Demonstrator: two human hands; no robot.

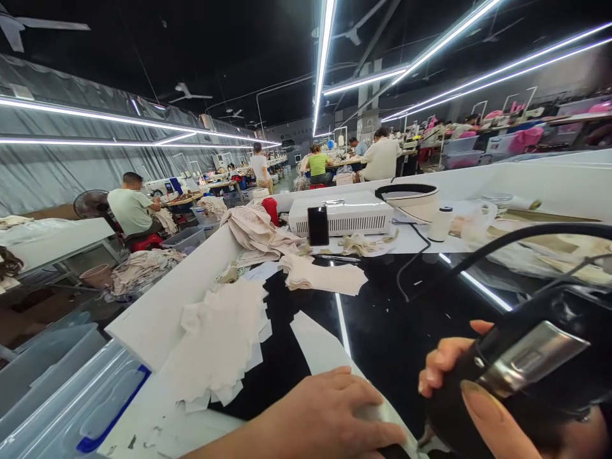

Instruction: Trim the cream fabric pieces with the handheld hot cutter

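My left hand lies palm down with its fingers stretched out on a long pale fabric or paper piece at the bottom middle. At the lower right my right hand is wrapped round a black corded hand tool with a shiny metal plate; its underside is hidden and its exact kind does not show. Left of my left hand spreads an uneven stack of cream cut pieces. Farther back lies a smaller cream stack. All rest on a glossy black tabletop.
Along the back stand a white vented box, a black phone, a round cream container and a white bottle. A thick black cable arches at right. White side walls border the table. People sit at sewing machines beyond.
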